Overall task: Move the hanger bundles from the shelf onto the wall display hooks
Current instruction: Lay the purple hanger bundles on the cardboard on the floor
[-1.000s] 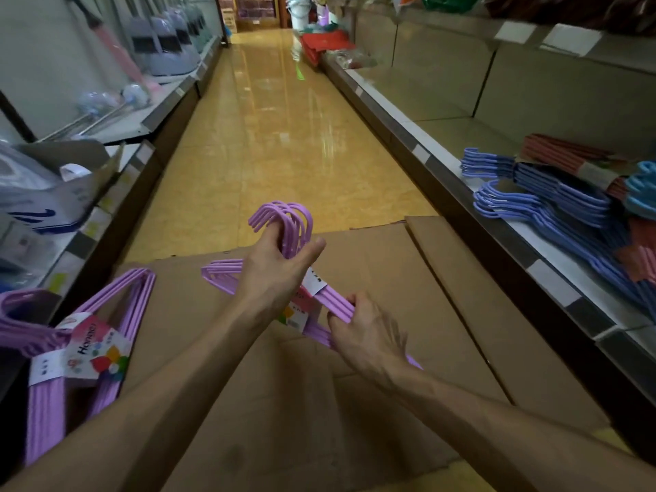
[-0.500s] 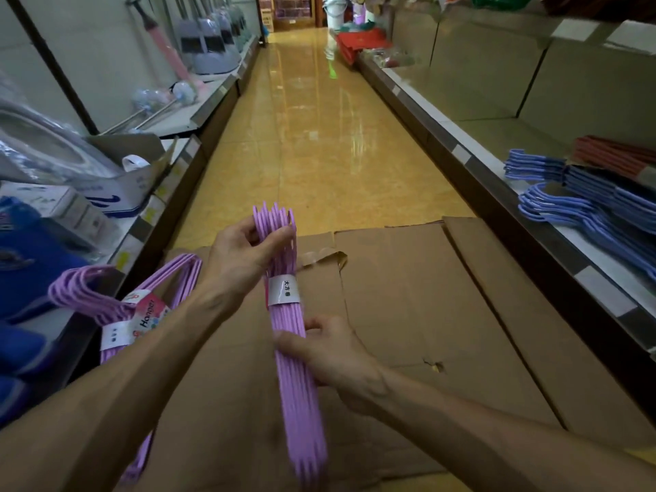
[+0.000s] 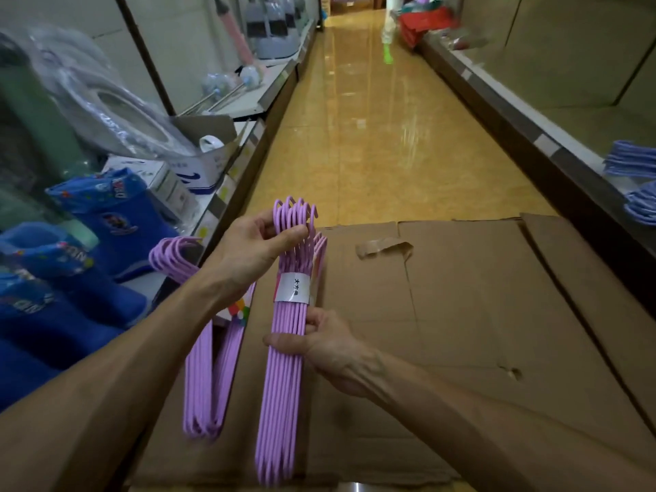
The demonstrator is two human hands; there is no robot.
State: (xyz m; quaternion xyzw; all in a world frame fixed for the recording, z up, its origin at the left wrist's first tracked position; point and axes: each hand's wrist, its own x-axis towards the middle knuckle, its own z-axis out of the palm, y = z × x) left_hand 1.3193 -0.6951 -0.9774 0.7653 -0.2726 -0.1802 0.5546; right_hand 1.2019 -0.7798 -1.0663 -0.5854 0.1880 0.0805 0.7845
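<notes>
I hold a purple hanger bundle (image 3: pixel 284 378) upright and edge-on, wrapped with a white label. My left hand (image 3: pixel 253 248) pinches its hooks at the top. My right hand (image 3: pixel 319 340) grips the bundle's middle, just under the label. A second purple hanger bundle (image 3: pixel 207 378) with a colourful label hangs off the left shelf edge, partly behind my left forearm. Blue hanger bundles (image 3: pixel 635 179) lie on the right shelf at the frame's edge.
Flattened cardboard (image 3: pixel 461 314) covers the floor under my hands. The left shelf carries blue boots (image 3: pixel 110 221), a white box (image 3: pixel 198 172) and plastic-wrapped goods (image 3: pixel 103 101). A yellow tiled aisle (image 3: pixel 383 136) runs ahead between the two shelf rows.
My view has swung left, so the right shelf's blue bundles slid toward the frame edge. The bundle turned from flat to upright and edge-on. Both hands kept their hold.
</notes>
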